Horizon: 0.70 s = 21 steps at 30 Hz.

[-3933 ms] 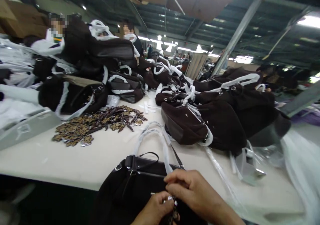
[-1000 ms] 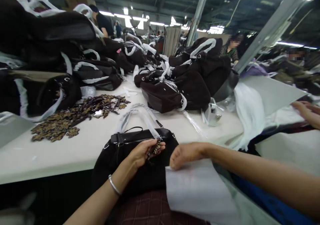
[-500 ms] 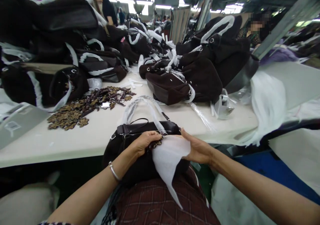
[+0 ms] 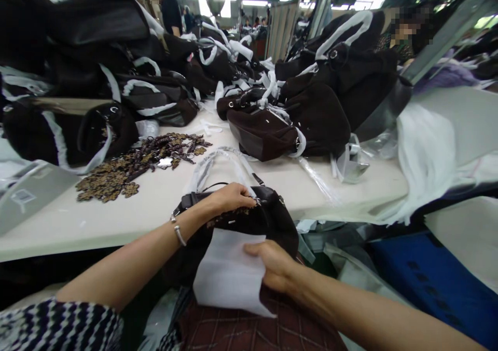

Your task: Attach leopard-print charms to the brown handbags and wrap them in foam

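Observation:
A dark brown handbag [image 4: 284, 221] rests upright against the table's front edge, its handles [image 4: 206, 166] wrapped in white film. My left hand [image 4: 233, 198] is closed at the base of a handle, fingertips pinched by a small metal fitting. Beneath that hand, part of a brown flower charm [image 4: 223, 218] shows against the bag; the hand covers the rest. Lower down, my right hand [image 4: 274, 265] grips a thin white sheet [image 4: 229, 270] between thumb and fingers. The sheet hangs flat in front of the bag, over my lap.
A heap of flower charms [image 4: 112, 177] lies on the white table [image 4: 163, 205]. Piled dark handbags stand at left [image 4: 97, 24] and right [image 4: 322, 112]. White sheets [image 4: 426, 159] drape over the table edge. A blue crate [image 4: 431, 283] is below right. Other people are behind.
My right hand has moved down and left with the white sheet, uncovering the bag's front. My left hand has moved slightly up to the handle base, and the charm now hangs below it.

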Each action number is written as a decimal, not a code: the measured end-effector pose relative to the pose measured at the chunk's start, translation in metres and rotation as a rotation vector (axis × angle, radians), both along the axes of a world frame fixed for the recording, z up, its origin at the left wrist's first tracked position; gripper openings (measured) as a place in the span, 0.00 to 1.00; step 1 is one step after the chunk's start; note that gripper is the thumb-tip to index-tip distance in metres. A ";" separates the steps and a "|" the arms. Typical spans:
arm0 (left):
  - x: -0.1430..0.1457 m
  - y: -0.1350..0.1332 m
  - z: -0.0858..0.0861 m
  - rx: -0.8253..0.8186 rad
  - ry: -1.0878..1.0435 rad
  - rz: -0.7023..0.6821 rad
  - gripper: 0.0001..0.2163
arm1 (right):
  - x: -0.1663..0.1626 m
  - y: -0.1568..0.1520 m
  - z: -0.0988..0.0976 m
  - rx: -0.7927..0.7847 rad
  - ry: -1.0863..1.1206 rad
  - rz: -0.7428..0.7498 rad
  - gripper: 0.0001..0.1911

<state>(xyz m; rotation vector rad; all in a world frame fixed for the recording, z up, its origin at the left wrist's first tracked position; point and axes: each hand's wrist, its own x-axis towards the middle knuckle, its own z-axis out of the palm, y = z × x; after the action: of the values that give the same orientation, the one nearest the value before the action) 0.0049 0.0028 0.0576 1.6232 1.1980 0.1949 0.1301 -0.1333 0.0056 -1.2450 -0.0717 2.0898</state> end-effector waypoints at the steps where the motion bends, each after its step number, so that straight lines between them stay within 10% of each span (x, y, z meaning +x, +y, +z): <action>1: 0.004 0.004 0.007 0.010 0.045 -0.029 0.08 | -0.007 0.003 0.001 -0.004 0.026 -0.052 0.12; 7: 0.004 -0.010 0.020 -0.117 0.079 -0.073 0.09 | -0.014 0.020 0.014 0.131 0.189 -0.280 0.10; 21: -0.008 -0.108 -0.039 -0.232 -0.269 0.432 0.40 | 0.014 0.027 0.002 0.177 0.050 -0.180 0.16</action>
<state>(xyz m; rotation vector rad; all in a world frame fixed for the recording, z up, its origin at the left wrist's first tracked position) -0.0034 -0.1050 0.0190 1.0852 1.2934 0.5112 0.1446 -0.1067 0.0075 -1.0536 -0.1149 1.9142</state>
